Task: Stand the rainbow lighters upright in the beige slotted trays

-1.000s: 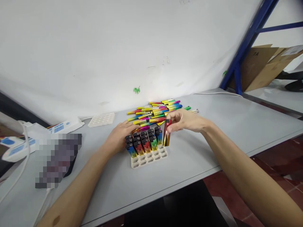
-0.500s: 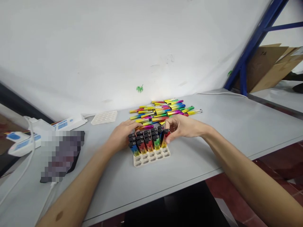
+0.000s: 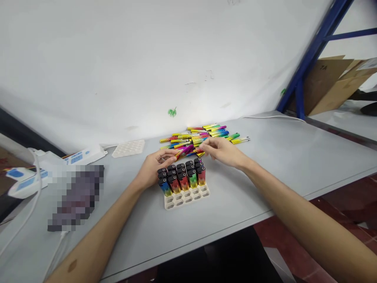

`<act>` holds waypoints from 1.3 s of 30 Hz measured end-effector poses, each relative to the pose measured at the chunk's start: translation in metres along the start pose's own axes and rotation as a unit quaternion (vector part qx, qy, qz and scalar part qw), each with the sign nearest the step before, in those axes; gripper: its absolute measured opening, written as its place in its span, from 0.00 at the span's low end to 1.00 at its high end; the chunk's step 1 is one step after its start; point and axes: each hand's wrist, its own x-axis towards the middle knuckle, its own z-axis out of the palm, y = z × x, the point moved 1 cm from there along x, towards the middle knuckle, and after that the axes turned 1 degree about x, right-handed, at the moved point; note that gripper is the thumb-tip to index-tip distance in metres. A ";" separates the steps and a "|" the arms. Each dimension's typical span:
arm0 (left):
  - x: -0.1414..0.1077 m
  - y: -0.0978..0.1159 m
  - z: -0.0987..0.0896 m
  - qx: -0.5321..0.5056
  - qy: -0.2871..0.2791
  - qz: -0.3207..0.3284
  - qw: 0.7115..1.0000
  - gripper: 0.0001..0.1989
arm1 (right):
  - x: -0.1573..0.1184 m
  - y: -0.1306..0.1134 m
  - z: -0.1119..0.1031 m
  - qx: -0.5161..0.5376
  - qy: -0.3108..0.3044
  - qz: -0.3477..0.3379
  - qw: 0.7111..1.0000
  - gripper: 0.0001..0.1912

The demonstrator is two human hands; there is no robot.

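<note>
A white tray [image 3: 187,198] with oval holes holds several upright lighters [image 3: 184,181] with black tops; its two front rows of holes are bare. Behind it lies a loose pile of shiny coloured lighters [image 3: 200,137]. My left hand [image 3: 157,163], left of and behind the tray, pinches a purple and red lighter [image 3: 185,151], tilted up above the pile. My right hand [image 3: 222,151] hovers at the pile's right front, thumb and fingers close together near that lighter's far end; whether anything small is between them is too small to tell.
Another white holed tray [image 3: 129,148] lies at the back left. A pixelated dark phone [image 3: 78,198] with a cable and white power strips [image 3: 79,156] are on the left. A blue metal frame [image 3: 299,94] and cardboard boxes [image 3: 326,84] stand at the right.
My right hand has let go of the red lighter, now upright in the tray's right end, and moved back to the pile. My left hand has lifted a purple and red lighter.
</note>
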 end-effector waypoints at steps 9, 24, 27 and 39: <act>0.000 0.003 0.003 0.057 0.007 0.018 0.998 0.19 | 0.008 0.009 0.024 0.129 0.019 -0.032 0.991 0.14; 0.005 -0.016 -0.013 0.402 -0.023 0.198 0.894 0.15 | 0.009 0.009 0.018 0.301 0.043 0.110 0.946 0.30; 0.005 -0.014 -0.013 0.405 -0.021 0.174 0.897 0.14 | 0.009 0.009 0.018 0.292 0.024 0.133 0.947 0.34; 0.006 -0.020 -0.015 0.412 -0.025 0.154 0.898 0.19 | 0.006 0.009 0.021 0.321 0.009 0.148 0.935 0.24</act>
